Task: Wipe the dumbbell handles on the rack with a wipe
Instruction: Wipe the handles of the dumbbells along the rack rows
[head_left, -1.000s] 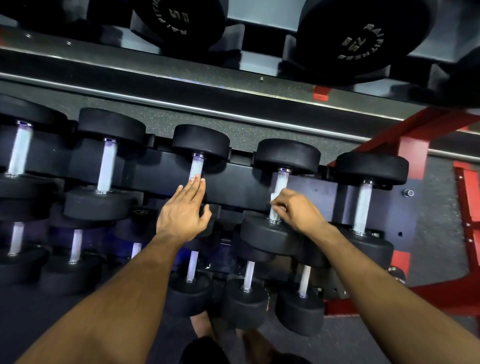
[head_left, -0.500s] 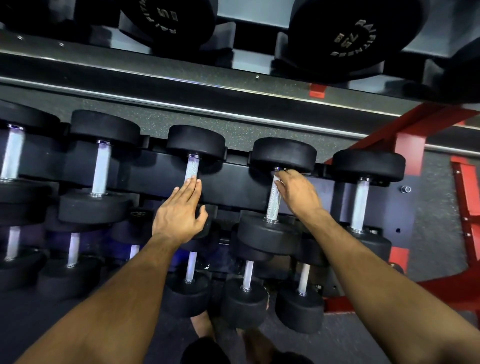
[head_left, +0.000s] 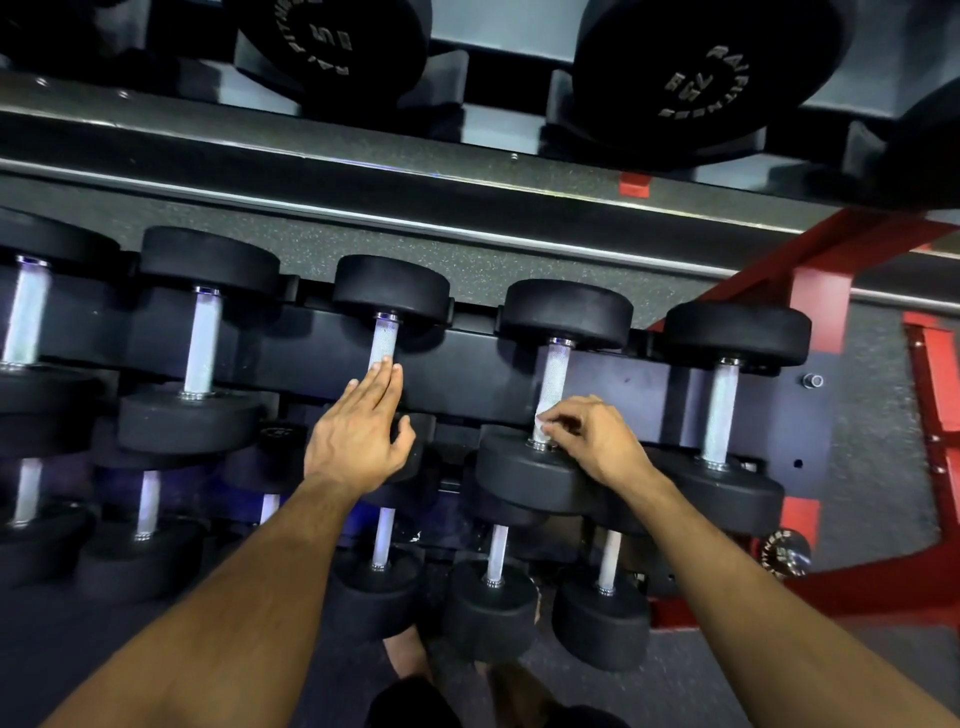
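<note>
Our right hand pinches a small white wipe against the lower end of a knurled handle, just above the near head of that dumbbell; the fingers are curled round the wipe. This dumbbell lies on the middle tier of the rack, second from the rack's right end. One place to the left of it, our left hand lies flat with straight, relaxed fingers on the next handle, covering its lower part and gripping nothing. To the right of the wiped dumbbell sits the last dumbbell of the tier, beside the red frame. More dumbbells fill the tier below, and large black ones sit on the tier above.
</note>
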